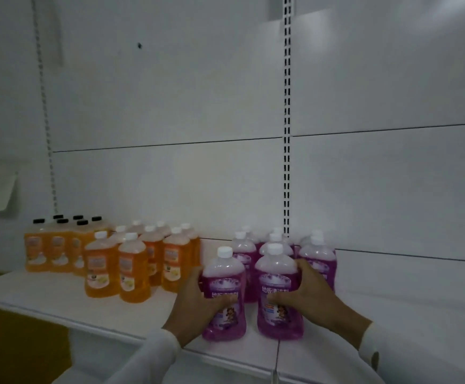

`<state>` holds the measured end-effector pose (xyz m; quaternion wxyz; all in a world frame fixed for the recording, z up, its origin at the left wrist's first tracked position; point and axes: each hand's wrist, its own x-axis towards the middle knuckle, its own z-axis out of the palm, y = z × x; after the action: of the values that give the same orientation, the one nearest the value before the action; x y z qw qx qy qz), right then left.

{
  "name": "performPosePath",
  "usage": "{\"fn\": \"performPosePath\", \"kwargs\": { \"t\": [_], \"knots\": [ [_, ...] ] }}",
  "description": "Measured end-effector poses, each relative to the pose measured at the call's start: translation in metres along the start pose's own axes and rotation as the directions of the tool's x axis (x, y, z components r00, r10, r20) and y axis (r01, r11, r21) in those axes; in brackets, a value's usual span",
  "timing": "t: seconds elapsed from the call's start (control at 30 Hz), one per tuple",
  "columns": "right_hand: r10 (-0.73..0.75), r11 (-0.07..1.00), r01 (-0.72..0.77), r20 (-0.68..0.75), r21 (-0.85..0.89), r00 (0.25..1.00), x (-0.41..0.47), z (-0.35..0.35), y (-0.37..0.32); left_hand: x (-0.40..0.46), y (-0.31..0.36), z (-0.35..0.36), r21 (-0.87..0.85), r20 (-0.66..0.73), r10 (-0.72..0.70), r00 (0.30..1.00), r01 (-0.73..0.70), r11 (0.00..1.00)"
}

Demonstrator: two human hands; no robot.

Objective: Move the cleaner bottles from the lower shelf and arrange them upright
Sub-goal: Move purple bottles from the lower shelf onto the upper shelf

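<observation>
Two purple cleaner bottles with white caps stand upright at the front of a white shelf [392, 314]. My left hand [195, 306] grips the left purple bottle [223, 275] from its left side, thumb across the label. My right hand [309, 295] grips the right purple bottle [277, 273] from its right side. Behind them several more purple bottles [317, 253] stand upright in a cluster.
Several orange cleaner bottles with white caps [131, 270] stand to the left, and orange bottles with black caps [56, 245] at the far left back. A slotted upright rail [287, 120] runs up the white back panel. The shelf's front edge [92, 322] lies near my wrists.
</observation>
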<state>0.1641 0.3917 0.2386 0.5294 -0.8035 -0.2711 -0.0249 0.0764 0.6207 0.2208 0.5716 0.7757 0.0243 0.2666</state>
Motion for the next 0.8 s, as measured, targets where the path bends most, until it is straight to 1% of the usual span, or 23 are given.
{"fn": "performPosePath", "kwargs": {
  "t": [0.07, 0.2, 0.5, 0.63, 0.7, 0.8],
  "knots": [
    [0.035, 0.999, -0.035, -0.029, -0.021, 0.999, 0.009, 0.003, 0.013, 0.013, -0.013, 0.01, -0.044, 0.01, 0.001, 1.0, -0.001, 0.999],
    [0.067, 0.998, -0.067, -0.084, 0.006, 0.994, 0.027, 0.005, 0.033, 0.037, -0.029, 0.02, -0.119, 0.029, 0.013, 1.0, -0.009, 0.993],
    [0.023, 0.998, -0.017, -0.095, 0.055, 0.995, 0.044, 0.02, 0.053, 0.056, -0.043, 0.026, -0.112, 0.032, -0.032, 0.999, 0.036, 0.993],
    [0.023, 0.999, -0.018, -0.103, 0.046, 0.994, 0.043, 0.02, 0.051, 0.054, -0.04, 0.024, -0.047, 0.046, -0.03, 0.998, 0.033, 0.998],
    [0.027, 0.999, -0.025, -0.085, 0.021, 0.996, 0.041, 0.019, 0.047, 0.052, -0.034, 0.02, 0.021, 0.085, -0.036, 0.996, 0.034, 0.999],
    [0.042, 0.998, -0.045, -0.07, -0.04, 0.997, 0.035, 0.015, 0.037, 0.045, -0.025, 0.008, 0.207, 0.185, -0.059, 0.981, 0.019, 0.978]
  ]
}}
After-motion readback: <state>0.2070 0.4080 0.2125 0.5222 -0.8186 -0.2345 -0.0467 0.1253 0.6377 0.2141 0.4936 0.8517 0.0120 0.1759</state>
